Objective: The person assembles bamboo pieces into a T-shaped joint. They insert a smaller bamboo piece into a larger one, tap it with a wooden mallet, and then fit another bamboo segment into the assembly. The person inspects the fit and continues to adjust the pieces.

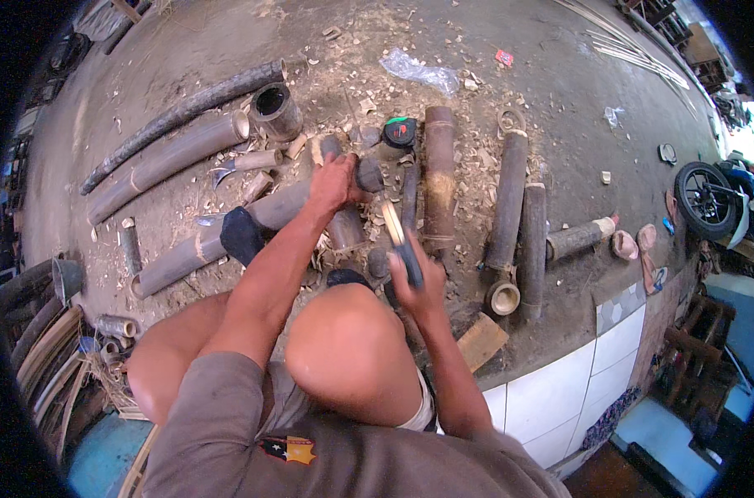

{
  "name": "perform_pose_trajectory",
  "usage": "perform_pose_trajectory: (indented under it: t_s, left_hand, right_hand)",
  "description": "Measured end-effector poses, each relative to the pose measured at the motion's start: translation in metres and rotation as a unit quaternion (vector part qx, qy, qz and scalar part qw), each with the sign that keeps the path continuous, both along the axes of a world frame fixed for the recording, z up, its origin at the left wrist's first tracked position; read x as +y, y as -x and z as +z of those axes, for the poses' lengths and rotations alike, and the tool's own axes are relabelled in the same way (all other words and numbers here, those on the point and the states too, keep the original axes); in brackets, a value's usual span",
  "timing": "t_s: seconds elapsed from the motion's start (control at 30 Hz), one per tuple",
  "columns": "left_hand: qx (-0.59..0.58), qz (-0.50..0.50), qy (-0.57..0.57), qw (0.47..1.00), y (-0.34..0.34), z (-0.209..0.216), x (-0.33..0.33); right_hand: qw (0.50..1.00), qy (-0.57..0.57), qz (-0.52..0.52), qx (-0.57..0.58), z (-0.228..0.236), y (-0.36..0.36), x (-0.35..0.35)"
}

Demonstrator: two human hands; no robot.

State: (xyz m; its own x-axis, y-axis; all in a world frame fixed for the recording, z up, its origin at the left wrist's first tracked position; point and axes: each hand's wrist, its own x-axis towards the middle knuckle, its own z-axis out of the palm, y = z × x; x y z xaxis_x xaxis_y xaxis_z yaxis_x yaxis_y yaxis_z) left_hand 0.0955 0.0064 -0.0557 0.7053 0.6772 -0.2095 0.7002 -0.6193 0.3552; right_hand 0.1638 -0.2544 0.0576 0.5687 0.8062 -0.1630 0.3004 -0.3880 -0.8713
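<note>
My left hand [334,183] is closed over the far end of a long grey-brown bamboo tube [182,255], which slants up from the lower left and rests across a shorter bamboo piece [345,231]. In my right hand [423,282] is a slim tool [394,220] with a dark grip and a pale yellowish strip; its exact kind is unclear. The tool's upper end reaches close to the tube's dark end [369,174], beside my left fingers. Whether it touches the tube I cannot tell. A black tape measure [399,131] with green and red marks sits just beyond.
Bamboo tubes [439,174] lie right of my hands, others [169,170] at the left. A hollow bamboo cup [276,114] stands near a wooden-handled blade [248,162]. Shavings and a plastic bag [418,70] litter the floor. White tiles [551,394] edge the lower right.
</note>
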Motion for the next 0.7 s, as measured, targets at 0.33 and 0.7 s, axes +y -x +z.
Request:
perform_pose_trajectory:
  t_s: [0.33, 0.7]
  left_hand:
    - [0.021, -0.028, 0.037, 0.999, -0.003, 0.008, 0.009]
    - [0.005, -0.019, -0.006, 1.0, 0.006, -0.006, 0.009]
  right_hand:
    - [0.998, -0.036, 0.011, -0.047, 0.032, 0.028, -0.111]
    - [0.998, -0.03, 0.008, -0.05, 0.008, 0.008, -0.026]
